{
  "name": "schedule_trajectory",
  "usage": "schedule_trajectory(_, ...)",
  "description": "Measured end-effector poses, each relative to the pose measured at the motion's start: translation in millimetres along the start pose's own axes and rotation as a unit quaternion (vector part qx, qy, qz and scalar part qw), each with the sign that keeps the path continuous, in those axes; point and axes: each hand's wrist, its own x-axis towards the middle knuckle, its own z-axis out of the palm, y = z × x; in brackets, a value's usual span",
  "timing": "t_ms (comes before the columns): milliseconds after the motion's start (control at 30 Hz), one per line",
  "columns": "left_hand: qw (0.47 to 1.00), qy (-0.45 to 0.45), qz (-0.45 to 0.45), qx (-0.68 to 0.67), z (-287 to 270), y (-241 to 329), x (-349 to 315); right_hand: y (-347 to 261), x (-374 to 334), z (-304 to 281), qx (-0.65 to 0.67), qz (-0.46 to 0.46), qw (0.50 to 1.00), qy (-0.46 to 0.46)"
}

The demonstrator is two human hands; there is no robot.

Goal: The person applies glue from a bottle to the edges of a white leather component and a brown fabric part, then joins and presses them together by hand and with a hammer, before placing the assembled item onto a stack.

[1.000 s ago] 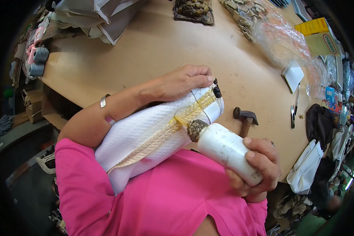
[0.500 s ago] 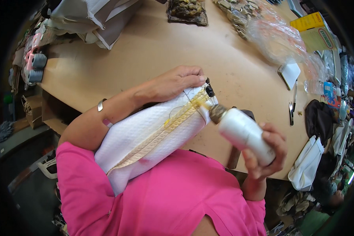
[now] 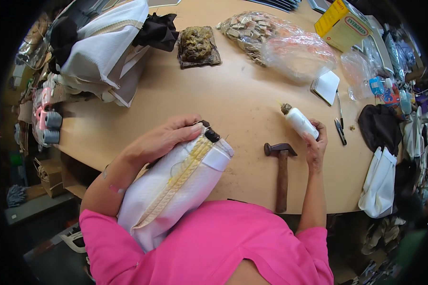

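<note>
- While the left hand (image 3: 176, 133) grips the upper end of a white, textured fabric piece (image 3: 176, 202), the left forearm lies along it.
- Just right of that hand, a cream, braid-like seam (image 3: 164, 195) slants down the fabric toward the chest, yellowed near its top, with a black patch (image 3: 212, 135) at the end.
- Between the hands, a hammer (image 3: 282, 180) lies on the desk (image 3: 245, 102), fully visible; half a second ago a white bottle (image 3: 301, 123) partly covered it.
- Fingers wrapped round that bottle's base, the right hand (image 3: 317, 145) tilts its brown, crusted neck (image 3: 286, 109) up-left; earlier beside the seam, it is now well apart.
</note>
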Motion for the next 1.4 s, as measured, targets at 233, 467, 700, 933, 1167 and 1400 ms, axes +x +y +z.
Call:
schedule_trajectory(233,0.977,-0.036,0.211,-0.020,7.1,44.6,-62.6,-59.3,-15.0,47.9,-0.438,-0.191,0.867,-0.143)
schedule_trajectory(467,0.936,-0.062,0.331,-0.103,9.5,73.5,-72.7,-104.5,-32.1,170.1,-0.049,-0.234,0.829,-0.505)
schedule_trajectory(700,0.923,-0.025,0.381,0.059,-40.5,107.9,-87.1,-128.0,-18.8,193.5,0.025,-0.328,0.823,-0.463)
schedule_trajectory(933,0.680,0.389,0.398,0.477,3.4,87.7,-99.2,-137.5,-60.1,204.9,-0.307,-0.479,0.796,-0.206)
schedule_trajectory(1167,0.670,0.405,0.319,0.533,50.5,5.0,-57.4,-126.0,-70.3,211.1,-0.336,-0.464,0.792,-0.211)
schedule_trajectory(1400,0.709,0.392,0.432,0.397,45.9,-12.5,-50.7,-163.2,-45.1,202.6,-0.252,-0.475,0.775,-0.332)
